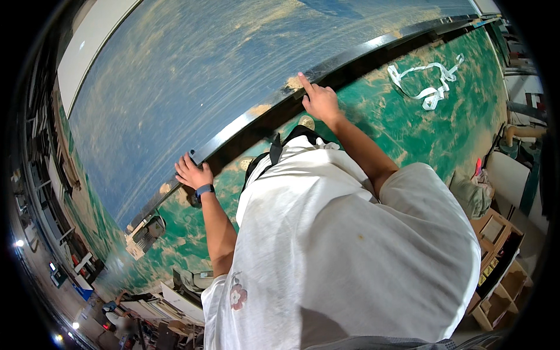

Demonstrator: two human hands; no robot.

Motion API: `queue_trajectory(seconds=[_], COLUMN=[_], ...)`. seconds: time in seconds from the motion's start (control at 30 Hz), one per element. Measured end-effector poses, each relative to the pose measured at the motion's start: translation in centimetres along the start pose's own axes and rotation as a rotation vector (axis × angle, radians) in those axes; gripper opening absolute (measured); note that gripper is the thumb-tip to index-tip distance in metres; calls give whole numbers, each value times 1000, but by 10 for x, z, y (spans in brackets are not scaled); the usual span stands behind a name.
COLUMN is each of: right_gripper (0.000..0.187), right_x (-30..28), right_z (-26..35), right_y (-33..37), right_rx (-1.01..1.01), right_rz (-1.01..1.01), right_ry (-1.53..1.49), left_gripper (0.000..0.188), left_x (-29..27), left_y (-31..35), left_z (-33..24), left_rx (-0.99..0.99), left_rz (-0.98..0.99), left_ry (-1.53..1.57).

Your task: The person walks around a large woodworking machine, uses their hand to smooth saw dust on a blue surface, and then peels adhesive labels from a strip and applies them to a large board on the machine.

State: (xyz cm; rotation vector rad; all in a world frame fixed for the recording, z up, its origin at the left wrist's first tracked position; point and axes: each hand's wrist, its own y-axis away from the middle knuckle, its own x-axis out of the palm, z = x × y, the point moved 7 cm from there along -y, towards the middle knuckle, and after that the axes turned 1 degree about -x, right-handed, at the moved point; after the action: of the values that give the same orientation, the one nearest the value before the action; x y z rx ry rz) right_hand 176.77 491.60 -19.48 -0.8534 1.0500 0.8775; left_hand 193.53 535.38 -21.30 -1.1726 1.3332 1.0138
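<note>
A large blue worktable (192,87), streaked with sawdust, stretches in front of me, with a dark shiny rail (236,125) along its near edge. My left hand (195,173), with a dark band on its wrist, rests open on the left part of this rail, fingers spread beside a small dark hole. Farther right, my right hand (320,101) is at the rail with its index finger stretched out and the other fingers curled. That fingertip touches or hovers over a small heap of sawdust (293,83); which of the two, I cannot tell. Neither hand holds anything.
Tangled white strap (431,93) lies on the green, dusty floor (408,134) to the right. A box-like device (144,236) sits at the table's left corner. A white panel (87,52) borders the far left. Wooden shelving (496,233) stands right; a person (119,321) is at lower left.
</note>
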Motion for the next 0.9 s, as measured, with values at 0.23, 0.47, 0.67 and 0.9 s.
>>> queue_trajectory(seconds=[0.23, 0.47, 0.67, 0.9], right_gripper=[75, 79, 80, 80], right_x=[-5, 14, 22, 23], right_z=[85, 112, 113, 110], right_y=[12, 16, 10, 6], right_rx=[-455, -498, -454, -358], right_rz=[43, 154, 142, 161], right_ry=[-53, 42, 42, -7], left_gripper=[75, 75, 75, 73], left_x=[3, 1, -1, -4], left_y=[0, 0, 1, 1], left_z=[4, 3, 3, 1], left_rx=[9, 9, 17, 16], left_rz=[-16, 2, -21, -20], left_ry=[-1, 26, 40, 54])
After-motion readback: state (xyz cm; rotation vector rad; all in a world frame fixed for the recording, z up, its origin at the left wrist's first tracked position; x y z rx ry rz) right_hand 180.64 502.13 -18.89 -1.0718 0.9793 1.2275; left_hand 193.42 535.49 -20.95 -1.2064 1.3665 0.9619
